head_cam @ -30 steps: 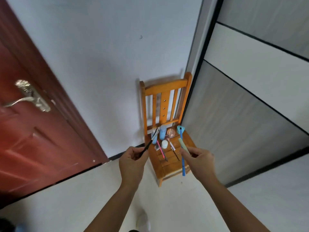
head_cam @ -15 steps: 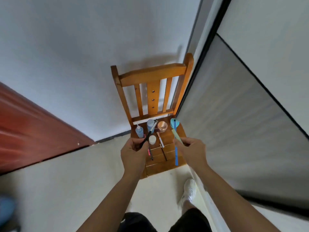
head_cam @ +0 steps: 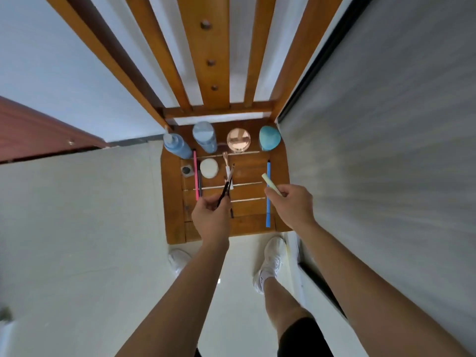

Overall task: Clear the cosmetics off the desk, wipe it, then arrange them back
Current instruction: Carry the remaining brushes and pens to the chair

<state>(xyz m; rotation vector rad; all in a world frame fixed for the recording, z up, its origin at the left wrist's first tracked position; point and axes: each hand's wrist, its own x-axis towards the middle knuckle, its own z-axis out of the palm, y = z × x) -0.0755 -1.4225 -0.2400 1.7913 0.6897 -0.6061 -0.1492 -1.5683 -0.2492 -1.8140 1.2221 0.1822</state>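
A wooden chair seat (head_cam: 279,163) carries the cosmetics. My left hand (head_cam: 211,217) grips a thin black makeup brush (head_cam: 226,188) over the seat's middle. My right hand (head_cam: 291,207) pinches a pale green stick (head_cam: 270,184) above the seat's right side. On the seat stand two blue bottles (head_cam: 177,146) (head_cam: 204,136), a rose-gold compact (head_cam: 238,140) and a teal sponge (head_cam: 269,137). In front of them lie a pink pen (head_cam: 195,173), a white round jar (head_cam: 209,168), a small dark pot (head_cam: 186,170), a rose-gold brush (head_cam: 226,163) and a blue pen (head_cam: 268,197).
The chair back (head_cam: 213,52) rises close in front against a white wall. A grey cabinet panel (head_cam: 386,150) stands tight on the right, a red-brown door (head_cam: 31,132) at the left. My white shoes (head_cam: 273,261) stand on the pale floor before the chair.
I have stepped up to the chair and bent over it, so the seat fills the view. Both hands, still holding the brush and the green stick, are now above the seat.
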